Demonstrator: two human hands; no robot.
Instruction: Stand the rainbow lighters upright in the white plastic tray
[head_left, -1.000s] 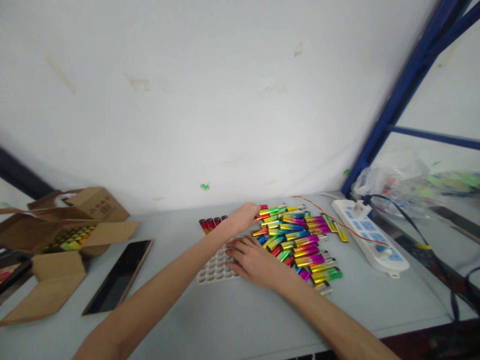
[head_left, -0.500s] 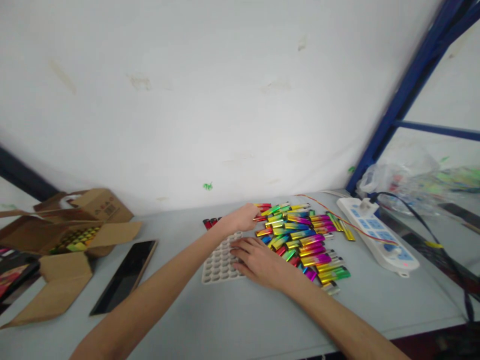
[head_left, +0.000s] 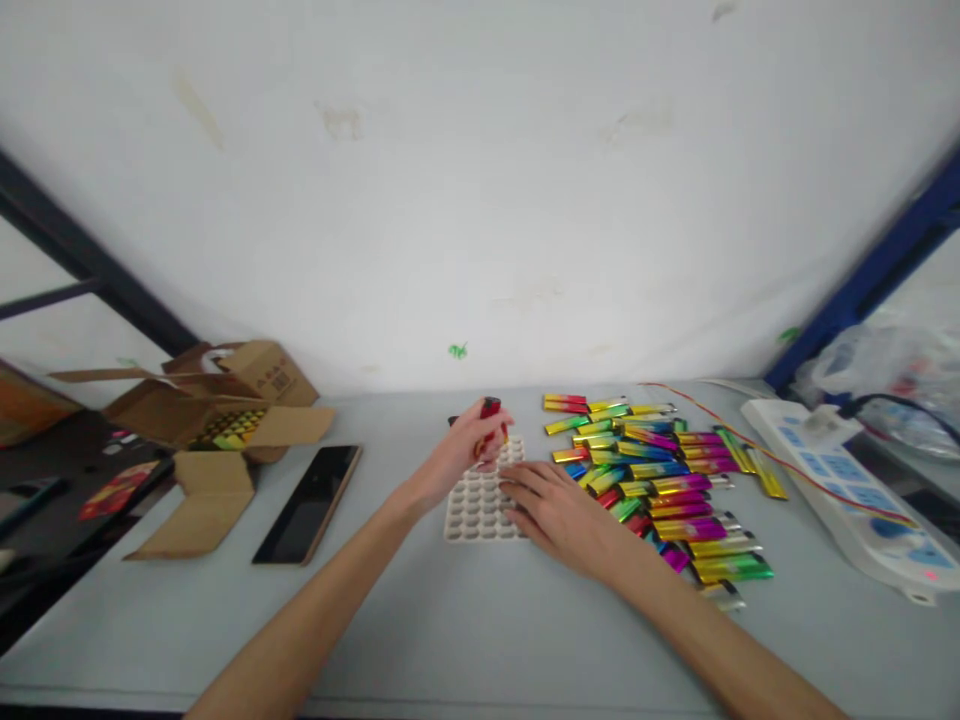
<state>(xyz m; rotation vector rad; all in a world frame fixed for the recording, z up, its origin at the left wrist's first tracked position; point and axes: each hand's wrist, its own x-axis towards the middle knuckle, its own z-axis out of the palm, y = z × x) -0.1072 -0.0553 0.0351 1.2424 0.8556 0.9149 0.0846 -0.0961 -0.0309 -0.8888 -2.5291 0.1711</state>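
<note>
Upright over the far part of the white holed tray (head_left: 486, 530), a red lighter (head_left: 490, 408) with a dark top is held by the fingers of my left hand (head_left: 471, 440). My right hand (head_left: 555, 512) lies across the tray's right side, palm down, its fingers stretched out and slightly apart. A spread of shiny multicoloured lighters (head_left: 679, 507) covers the table just right of that hand. Dark ends of other pieces show behind my left hand, mostly hidden by it.
On the left a black phone (head_left: 307, 507) lies near an open cardboard box (head_left: 214, 505) holding several yellow-and-black pieces. A white power strip (head_left: 832, 480) with a red-orange wire stands at the right. The white wall (head_left: 480, 200) rises behind the table.
My left hand has come from the upper left corner of the lighters back to the tray, now with a red lighter upright in it. My right hand stays on the tray. The view has turned left.
</note>
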